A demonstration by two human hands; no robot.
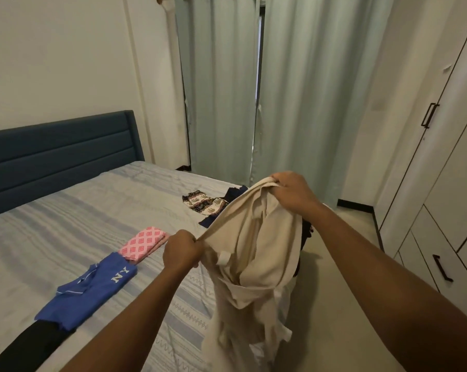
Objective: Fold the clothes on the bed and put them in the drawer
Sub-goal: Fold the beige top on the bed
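I hold the crumpled beige cotton garment (256, 251) up in the air over the near right corner of the bed, most of its cloth hanging down in loose folds below my wrists. My left hand (182, 249) is clenched round a stretched edge of it, pulling that edge out to the left. My right hand (294, 190), higher and farther away, pinches a bunched part at the top (which part of the garment, I cannot tell).

On the bed with the pale blue striped sheet (65, 224), left of my left hand, lies a folded pink cloth with a diamond pattern (142, 244). Just beside its near end is a folded blue shirt with white NY letters (92, 291), and a black cloth (31, 342) lies at that shirt's near end.

Beyond the beige garment, a dark cloth printed with pale elephants (205, 204) rests on a navy garment (235, 191), both unfolded.

A dark blue padded headboard (57, 154) stands at the left, pale green curtains (294, 89) hang ahead, and a white wardrobe with black handles (442, 183) stands at the right, its lower drawers (425, 245) closed.
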